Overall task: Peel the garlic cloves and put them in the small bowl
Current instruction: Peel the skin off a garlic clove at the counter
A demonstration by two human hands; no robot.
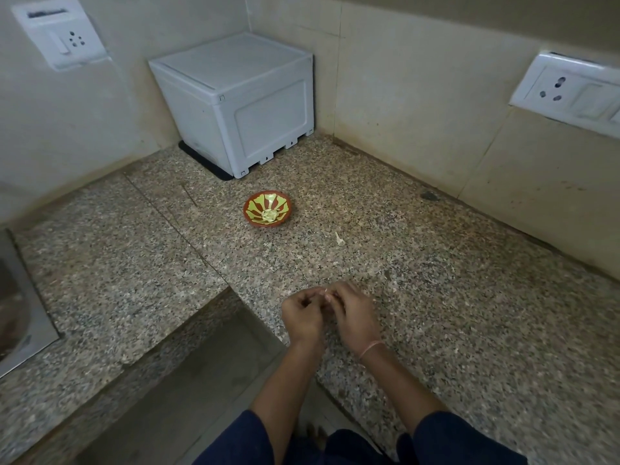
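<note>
Speckled brown-grey granite counter (453, 270), smooth, wrapping an inside corner below beige wall tiles.

One small bowl (255, 200): round, shallow, glazed red-brown, yellow-green rays inside. Mid-counter, well apart from both hands. In its middle a pale clump of peeled garlic cloves (270, 214), too small to count.

One papery scrap of skin (339, 238) on the stone, right of the bowl.

One white plastic box (235, 102), squarish, notched feet, in the far corner. Two white wall sockets, one upper left (60, 31), one at right (567, 88). Strip of steel sink (16, 297) at far left.

Two hands over the counter's near edge. Left hand (302, 317) and right hand (355, 317) both curled, fingertips meeting. Pinched between them one garlic clove (326, 293), only a pale sliver showing, the rest hidden behind fingers.

Thin pinkish thread (370, 349) round the right wrist. Dark blue sleeves (453, 441) at the elbows.
</note>
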